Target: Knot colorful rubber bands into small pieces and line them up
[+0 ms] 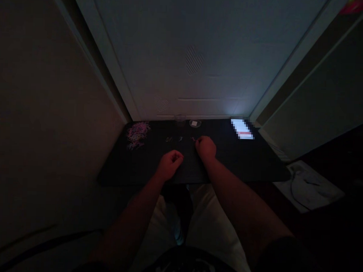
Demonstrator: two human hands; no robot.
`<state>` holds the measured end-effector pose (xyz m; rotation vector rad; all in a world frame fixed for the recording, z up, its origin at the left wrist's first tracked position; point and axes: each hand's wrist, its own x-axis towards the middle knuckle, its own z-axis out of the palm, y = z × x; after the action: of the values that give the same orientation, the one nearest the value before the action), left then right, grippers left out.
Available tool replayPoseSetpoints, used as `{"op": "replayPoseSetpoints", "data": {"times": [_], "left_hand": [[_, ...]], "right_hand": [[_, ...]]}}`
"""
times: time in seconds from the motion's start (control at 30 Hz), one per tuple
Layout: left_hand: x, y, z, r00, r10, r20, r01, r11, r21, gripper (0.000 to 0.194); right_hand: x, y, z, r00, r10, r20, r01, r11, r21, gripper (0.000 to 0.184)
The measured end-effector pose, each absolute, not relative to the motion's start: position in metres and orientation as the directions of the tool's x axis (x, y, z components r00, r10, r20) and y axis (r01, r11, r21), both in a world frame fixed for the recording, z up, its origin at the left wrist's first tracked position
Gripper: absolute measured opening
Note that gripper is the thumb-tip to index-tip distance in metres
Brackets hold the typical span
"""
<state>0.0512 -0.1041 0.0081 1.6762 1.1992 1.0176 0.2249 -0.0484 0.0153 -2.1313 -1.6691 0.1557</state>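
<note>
On a dark table (228,165), my right hand (206,148) is closed, with its fingertips at a small pinkish strand (193,139); whether they pinch it is too dim to tell. My left hand (170,164) rests near the front edge, fingers curled together; anything inside them is hidden. Just beyond the hands lie a few small pale pieces (168,139) and another tiny light piece (180,139). A loose pile of thin pink, purple and white strands (138,133) is at the table's left end.
Along the back edge stand a clear cup (180,120) and a small round dish (195,123) with a white square in it. A lit phone (242,129) lies at the right. A pale door panel (177,80) rises directly behind the table. The room is dark.
</note>
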Motion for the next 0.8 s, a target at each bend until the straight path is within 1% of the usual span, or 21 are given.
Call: {"op": "replayPoseSetpoints", "data": {"times": [0.17,0.33,0.43,0.5,0.67,0.8], "left_hand": [[0.051,-0.105,0.009,0.224,0.964,0.145,0.307,-0.211,0.928,0.011],[0.051,-0.107,0.010,0.220,0.965,0.143,0.312,-0.208,0.927,0.011],[0.051,-0.107,0.012,0.231,0.964,0.134,0.312,-0.203,0.928,0.010],[0.051,-0.107,0.013,0.240,0.963,0.124,0.310,-0.197,0.930,0.010],[0.051,-0.107,0.011,0.247,0.962,0.115,0.312,-0.191,0.931,0.011],[0.051,-0.108,0.011,0.251,0.962,0.110,0.306,-0.187,0.933,0.011]], "right_hand": [[0.221,-0.048,0.017,0.317,0.932,0.174,0.881,-0.221,-0.418,0.024],[0.245,-0.054,0.018,0.362,0.909,0.206,0.829,-0.213,-0.517,0.023],[0.277,-0.060,0.018,0.444,0.871,0.210,0.816,-0.295,-0.497,0.026],[0.295,-0.062,0.017,0.437,0.879,0.190,0.829,-0.312,-0.464,0.027],[0.306,-0.057,0.016,0.382,0.912,0.148,0.864,-0.296,-0.407,0.026],[0.302,-0.049,0.015,0.343,0.927,0.151,0.875,-0.257,-0.410,0.025]]}}
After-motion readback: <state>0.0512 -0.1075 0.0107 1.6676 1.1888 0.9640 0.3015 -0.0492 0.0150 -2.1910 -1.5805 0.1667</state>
